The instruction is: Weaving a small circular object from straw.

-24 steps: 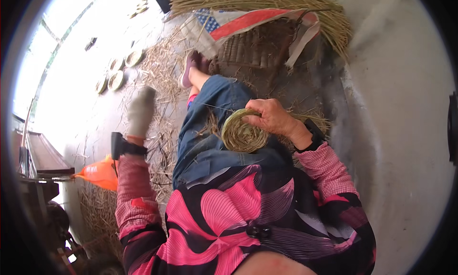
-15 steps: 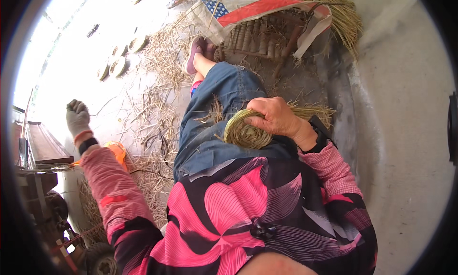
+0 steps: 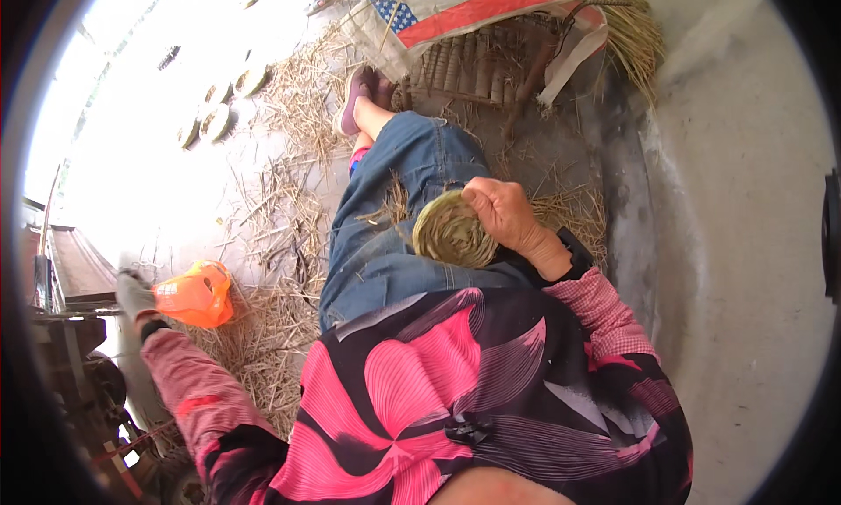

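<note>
Head view: the left hand (image 3: 135, 295) has swung lower since the earlier frame, between eight and nine o'clock, near the orange bag (image 3: 200, 296), its grip too blurred to tell; the right hand (image 3: 506, 212) pinches the woven coil (image 3: 450, 232) at one o'clock, over blue trousers (image 3: 366, 247)

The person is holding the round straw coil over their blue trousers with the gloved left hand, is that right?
Not quite: the bare right hand holds the round straw coil over the blue trousers. The head view shows the gloved left hand out to the side, near the orange bag.
</note>
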Demonstrator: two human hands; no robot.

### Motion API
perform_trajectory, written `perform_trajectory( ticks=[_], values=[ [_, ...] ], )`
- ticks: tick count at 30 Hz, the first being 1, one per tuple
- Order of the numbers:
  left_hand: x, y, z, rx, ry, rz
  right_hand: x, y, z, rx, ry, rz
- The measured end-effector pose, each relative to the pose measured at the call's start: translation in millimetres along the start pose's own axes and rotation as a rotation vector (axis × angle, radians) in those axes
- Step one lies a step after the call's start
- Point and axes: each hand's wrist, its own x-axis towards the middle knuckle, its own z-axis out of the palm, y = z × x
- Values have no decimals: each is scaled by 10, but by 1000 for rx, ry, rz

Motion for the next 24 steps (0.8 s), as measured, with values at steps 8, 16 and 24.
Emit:
perform_trajectory(
  ticks=[8, 16, 24],
  values=[
    [-3414, -61, 2402, 113, -1294, 590, 377, -209, 12, -265, -229, -101],
    [-4302, 188, 2587, 569, -1337, 850, 461, -279, -266, -266, -369, -232],
    [-4388, 111, 2478, 588, -1294, 724, 82, -348, -156, -428, -231, -29]
  ],
)
